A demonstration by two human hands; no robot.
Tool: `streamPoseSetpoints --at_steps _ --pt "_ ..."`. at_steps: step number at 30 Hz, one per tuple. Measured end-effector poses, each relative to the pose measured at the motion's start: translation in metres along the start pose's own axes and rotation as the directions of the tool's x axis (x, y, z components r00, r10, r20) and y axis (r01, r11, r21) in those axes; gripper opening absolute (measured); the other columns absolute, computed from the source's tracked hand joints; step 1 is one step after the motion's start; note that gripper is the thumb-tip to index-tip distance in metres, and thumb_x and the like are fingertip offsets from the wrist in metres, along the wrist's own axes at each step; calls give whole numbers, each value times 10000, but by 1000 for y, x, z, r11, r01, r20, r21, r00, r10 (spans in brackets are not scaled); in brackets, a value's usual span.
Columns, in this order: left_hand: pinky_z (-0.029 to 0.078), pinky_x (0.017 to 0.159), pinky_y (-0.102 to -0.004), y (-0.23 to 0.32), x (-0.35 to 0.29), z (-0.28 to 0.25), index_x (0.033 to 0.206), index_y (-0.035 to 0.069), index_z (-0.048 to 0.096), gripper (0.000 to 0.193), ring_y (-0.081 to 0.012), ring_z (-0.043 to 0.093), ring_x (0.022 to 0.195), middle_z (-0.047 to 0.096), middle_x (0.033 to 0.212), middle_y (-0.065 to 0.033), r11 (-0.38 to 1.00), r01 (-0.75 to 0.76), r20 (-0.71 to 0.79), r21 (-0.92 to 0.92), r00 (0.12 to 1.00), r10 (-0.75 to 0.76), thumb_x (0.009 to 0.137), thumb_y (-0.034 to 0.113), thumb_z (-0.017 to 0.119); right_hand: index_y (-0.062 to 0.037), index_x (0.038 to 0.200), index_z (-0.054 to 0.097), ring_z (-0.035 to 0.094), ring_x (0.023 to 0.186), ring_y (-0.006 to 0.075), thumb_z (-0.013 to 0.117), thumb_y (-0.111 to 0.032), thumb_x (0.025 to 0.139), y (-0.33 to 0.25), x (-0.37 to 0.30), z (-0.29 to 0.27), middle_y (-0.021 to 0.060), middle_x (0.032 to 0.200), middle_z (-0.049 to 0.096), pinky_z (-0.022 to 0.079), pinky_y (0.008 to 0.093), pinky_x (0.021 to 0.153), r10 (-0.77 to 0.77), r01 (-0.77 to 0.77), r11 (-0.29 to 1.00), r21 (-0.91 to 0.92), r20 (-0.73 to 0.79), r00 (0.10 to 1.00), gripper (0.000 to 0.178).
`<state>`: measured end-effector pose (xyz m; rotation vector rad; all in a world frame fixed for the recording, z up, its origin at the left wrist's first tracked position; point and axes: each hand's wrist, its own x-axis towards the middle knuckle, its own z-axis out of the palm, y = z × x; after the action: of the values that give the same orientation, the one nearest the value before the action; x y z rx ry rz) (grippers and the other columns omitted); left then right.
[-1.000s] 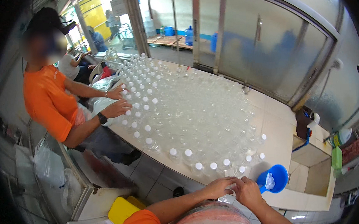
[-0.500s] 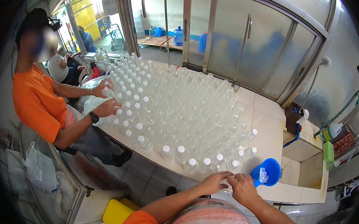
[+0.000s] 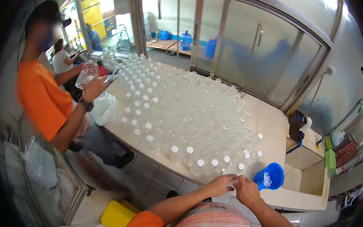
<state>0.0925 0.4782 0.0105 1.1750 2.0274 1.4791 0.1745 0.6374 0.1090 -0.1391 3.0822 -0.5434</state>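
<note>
At the table's near edge, my left hand (image 3: 220, 186) curls round a small clear plastic bottle, mostly covered by my fingers. My right hand (image 3: 247, 189) is closed at the top of the same bottle, its fingers meeting those of the left; whether a cap sits under them is hidden. Just beyond stand capped bottles (image 3: 239, 168) with white lids in a loose row. To the right of my right hand is a blue dipper (image 3: 275, 172) holding several white caps (image 3: 267, 180). Many uncapped clear bottles (image 3: 198, 116) fill the middle of the table.
A co-worker in an orange shirt (image 3: 43, 97) stands at the left side, holding clear bottles (image 3: 88, 73) above a plastic bag (image 3: 104, 108). A recessed basin (image 3: 314, 176) lies right of the tiled table (image 3: 267, 129). Sliding glass doors (image 3: 264, 46) border the far side.
The co-worker's hands have lifted from the capped bottles at the left and now hold bottles higher up. My hands stay together in nearly the same place; the view has shifted slightly.
</note>
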Motion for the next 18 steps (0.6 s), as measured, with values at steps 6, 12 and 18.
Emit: streamPoseSetpoints --at_steps 6,12,18 --pt "490 1098 -403 6 -18 -9 1481 81 556 534 -301 602 1325 645 1403 -150 847 35 -154 -531 978 -137 1020 309 701 -15 1134 621 641 858 410 720 -131 914 -4 -12 -56 192 963 682 485 517 757 -264 258 964 -57 -145 954 268" --pt "560 593 -303 38 -29 -42 1372 114 611 610 -195 726 909 720 1129 -71 46 489 454 -871 837 -305 1073 624 462 -50 888 601 545 786 365 747 -309 855 3 5 -117 136 835 568 400 486 731 -525 507 850 -141 -299 797 300" --pt "469 476 -311 78 -44 -71 1053 63 694 457 -162 677 685 721 960 -31 481 539 132 -692 749 -649 1031 511 608 -61 749 538 479 621 347 640 -348 941 25 13 -75 112 663 464 367 464 620 -468 511 859 10 -385 795 361"
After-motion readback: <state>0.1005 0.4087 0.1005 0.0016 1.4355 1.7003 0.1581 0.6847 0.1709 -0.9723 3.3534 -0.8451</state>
